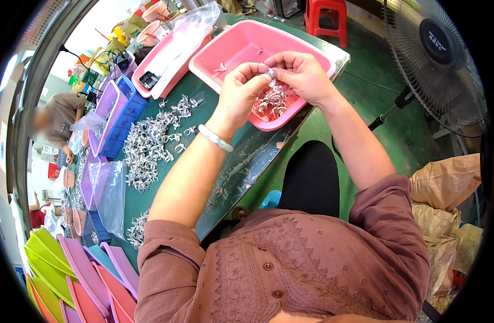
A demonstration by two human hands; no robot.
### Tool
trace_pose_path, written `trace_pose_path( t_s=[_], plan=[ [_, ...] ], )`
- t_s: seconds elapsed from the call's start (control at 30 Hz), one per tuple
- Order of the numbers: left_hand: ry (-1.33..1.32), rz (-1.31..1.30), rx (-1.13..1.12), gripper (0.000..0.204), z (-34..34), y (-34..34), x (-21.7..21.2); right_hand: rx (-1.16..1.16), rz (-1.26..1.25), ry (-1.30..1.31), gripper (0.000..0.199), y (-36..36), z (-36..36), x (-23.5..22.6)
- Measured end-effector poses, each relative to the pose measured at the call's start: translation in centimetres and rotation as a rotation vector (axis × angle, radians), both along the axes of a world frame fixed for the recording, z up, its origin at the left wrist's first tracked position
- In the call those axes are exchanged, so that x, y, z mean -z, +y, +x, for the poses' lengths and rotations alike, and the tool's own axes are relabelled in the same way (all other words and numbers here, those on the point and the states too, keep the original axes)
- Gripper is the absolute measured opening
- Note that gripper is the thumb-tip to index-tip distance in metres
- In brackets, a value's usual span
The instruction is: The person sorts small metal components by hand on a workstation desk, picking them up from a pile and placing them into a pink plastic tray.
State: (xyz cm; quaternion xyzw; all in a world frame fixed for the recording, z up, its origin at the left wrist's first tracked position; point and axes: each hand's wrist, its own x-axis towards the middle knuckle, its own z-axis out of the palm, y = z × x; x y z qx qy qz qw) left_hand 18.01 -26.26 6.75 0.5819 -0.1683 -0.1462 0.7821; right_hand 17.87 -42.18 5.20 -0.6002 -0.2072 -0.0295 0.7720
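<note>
My left hand (pixel 237 89) and my right hand (pixel 303 75) meet over a pink plastic basket (pixel 241 39), fingertips pinched together. Between them is a small silvery metal piece (pixel 271 74), partly hidden by the fingers; its exact kind is too small to make out. Below the hands, a cluster of similar curved silvery pieces (pixel 274 100) lies in the near part of the basket. A few single ones rest farther back in it. On the green tabletop left of my left forearm spreads a large heap of the same silvery pieces (pixel 149 141).
Another pink basket (pixel 178 60) with a clear bag stands beyond the heap. Blue and purple bins (pixel 118 121) line the left. Stacked colourful trays (pixel 80 269) sit lower left. A standing fan (pixel 436 42) and paper sacks (pixel 446 185) are at right; a person (pixel 64 116) sits far left.
</note>
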Motion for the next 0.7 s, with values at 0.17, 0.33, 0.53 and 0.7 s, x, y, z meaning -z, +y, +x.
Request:
trace_pose_path(
  t_s=[0.17, 0.33, 0.53, 0.7],
  plan=[
    [-0.037, 0.005, -0.014, 0.016, 0.12, 0.15, 0.31, 0.023, 0.031, -0.057, 0.014, 0.03, -0.34, -0.15],
    [-0.026, 0.002, -0.046, 0.015, 0.47, 0.19, 0.66, 0.079, 0.032, -0.196, 0.014, 0.03, -0.36, 0.53],
    [-0.031, 0.002, -0.039, 0.014, 0.49, 0.21, 0.73, 0.109, 0.036, -0.288, 0.014, -0.04, -0.32, 0.71],
    [-0.018, -0.011, 0.008, 0.018, 0.48, 0.4, 0.63, 0.121, 0.036, -0.281, 0.015, -0.02, -0.37, 0.71]
  ],
)
